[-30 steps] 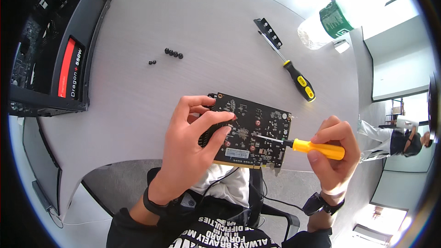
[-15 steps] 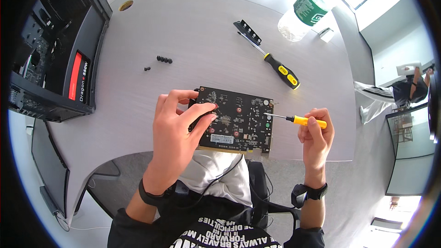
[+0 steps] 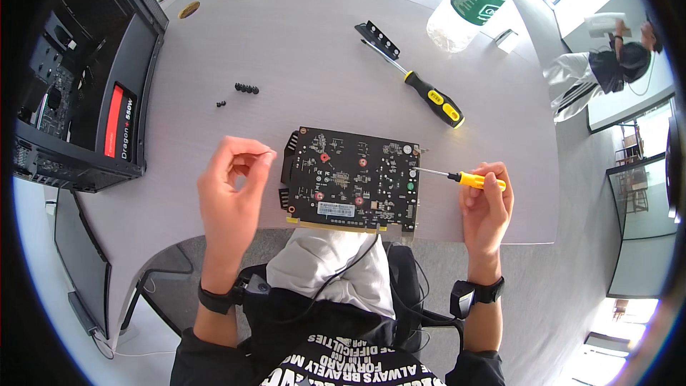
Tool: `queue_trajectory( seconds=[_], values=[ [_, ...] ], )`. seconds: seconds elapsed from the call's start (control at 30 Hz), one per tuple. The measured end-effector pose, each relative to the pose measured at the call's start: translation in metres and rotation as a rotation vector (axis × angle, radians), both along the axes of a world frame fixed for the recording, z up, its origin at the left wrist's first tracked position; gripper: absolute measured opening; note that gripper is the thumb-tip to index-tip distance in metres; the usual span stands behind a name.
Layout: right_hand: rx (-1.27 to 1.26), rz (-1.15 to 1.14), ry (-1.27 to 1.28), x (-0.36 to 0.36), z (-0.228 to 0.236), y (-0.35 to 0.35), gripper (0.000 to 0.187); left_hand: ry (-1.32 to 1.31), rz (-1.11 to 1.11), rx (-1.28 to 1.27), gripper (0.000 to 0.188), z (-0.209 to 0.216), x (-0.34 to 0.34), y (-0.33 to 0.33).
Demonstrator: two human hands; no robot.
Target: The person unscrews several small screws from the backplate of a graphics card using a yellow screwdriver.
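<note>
1. One dark, open-sided computer case (image 3: 136,43) with a red-and-black panel: far left, on the pale grey desk (image 3: 329,64).
2. Two tiny black screw-like parts (image 3: 221,104): right of the case.
3. Left hand (image 3: 232,189): off the board, just beside its left side. Thumb and index tips pinched together; can't tell if anything sits between them.
4. Short row of larger black screw-like parts (image 3: 246,88): just beyond the tiny pair.
5. Black rectangular circuit board (image 3: 350,179) with a white label: face up at the near desk edge, between both hands.
6. Narrow black strip with round holes (image 3: 377,41): beyond the board.
7. Black-and-yellow screwdriver (image 3: 432,97): lying loose, tip beside the strip.
8. Clear plastic bottle with green label (image 3: 468,11): far right of desk.
9. Small yellow-handled screwdriver (image 3: 473,180): shaft points left, tip at the board's right edge; contact unclear.
10. Right hand (image 3: 488,207): fingers wrapped on the yellow handle.
</note>
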State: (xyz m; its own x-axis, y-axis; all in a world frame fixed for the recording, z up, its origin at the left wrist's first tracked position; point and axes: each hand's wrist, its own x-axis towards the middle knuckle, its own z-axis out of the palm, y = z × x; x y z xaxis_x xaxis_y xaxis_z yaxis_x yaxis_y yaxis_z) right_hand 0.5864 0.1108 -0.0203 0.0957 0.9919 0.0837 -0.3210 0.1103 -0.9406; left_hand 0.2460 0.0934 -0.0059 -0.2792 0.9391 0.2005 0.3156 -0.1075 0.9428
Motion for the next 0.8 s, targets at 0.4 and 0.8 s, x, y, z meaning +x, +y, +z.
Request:
queue_trajectory(
  seconds=[0.4,0.8],
  values=[
    [-0.003,0.009,-0.067,0.0,0.0,-0.001,0.019,0.027,0.01,-0.066,0.018,-0.009,-0.016,0.008],
    [0.0,0.01,-0.098,-0.003,0.001,-0.001,0.02,0.355,0.033,-0.005,0.013,-0.012,-0.016,0.012]
  ],
)
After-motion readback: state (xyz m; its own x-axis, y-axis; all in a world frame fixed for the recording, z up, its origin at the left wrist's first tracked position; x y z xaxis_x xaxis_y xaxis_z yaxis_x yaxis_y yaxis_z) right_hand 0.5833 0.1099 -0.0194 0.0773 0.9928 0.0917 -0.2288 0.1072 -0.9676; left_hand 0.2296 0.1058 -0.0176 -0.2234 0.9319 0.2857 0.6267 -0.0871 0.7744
